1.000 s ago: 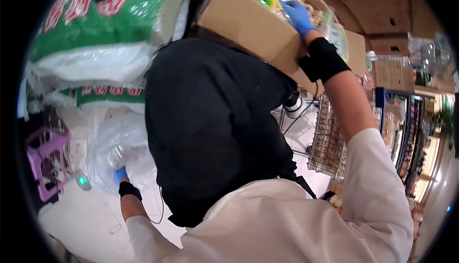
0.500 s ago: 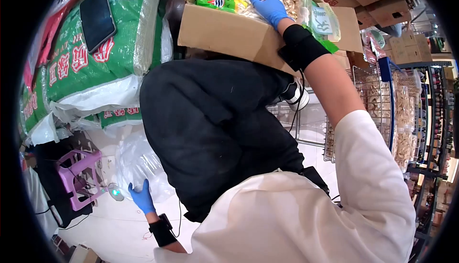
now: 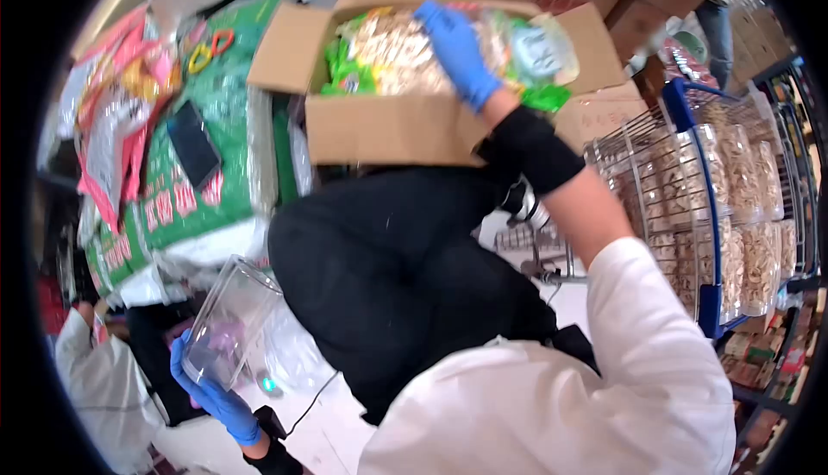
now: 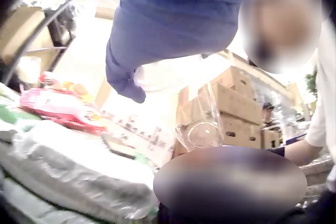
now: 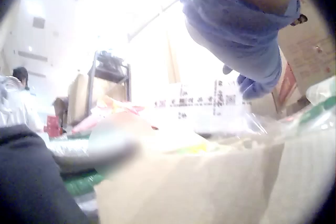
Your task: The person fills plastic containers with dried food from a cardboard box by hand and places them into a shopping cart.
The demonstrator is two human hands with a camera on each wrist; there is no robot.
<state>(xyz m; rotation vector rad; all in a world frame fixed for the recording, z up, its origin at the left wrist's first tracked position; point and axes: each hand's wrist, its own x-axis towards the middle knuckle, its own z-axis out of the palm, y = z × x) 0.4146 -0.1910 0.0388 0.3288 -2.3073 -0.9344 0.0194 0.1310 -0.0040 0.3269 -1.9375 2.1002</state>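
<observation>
gripped: left hand [image 3: 211, 395] curled round clear container [image 3: 229, 324], which sits left of cardboard box [image 3: 388, 130], on its near side. likely light, stiff, slick; best held round the walls. right hand [image 3: 457, 50], fingers fairly straight, over dried slices [image 3: 401, 42] in box, no hold visible.

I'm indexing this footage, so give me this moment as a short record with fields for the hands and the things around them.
Left hand: blue-gloved, gripping a clear plastic container
Container fill: no slices visible inside
Right hand: blue-gloved, over the open cardboard box; contact with contents unclear
Box contents: pale slices, green packaging
Green sack: dark phone lying on it
Wire cart: clear tubs of pale slices
</observation>
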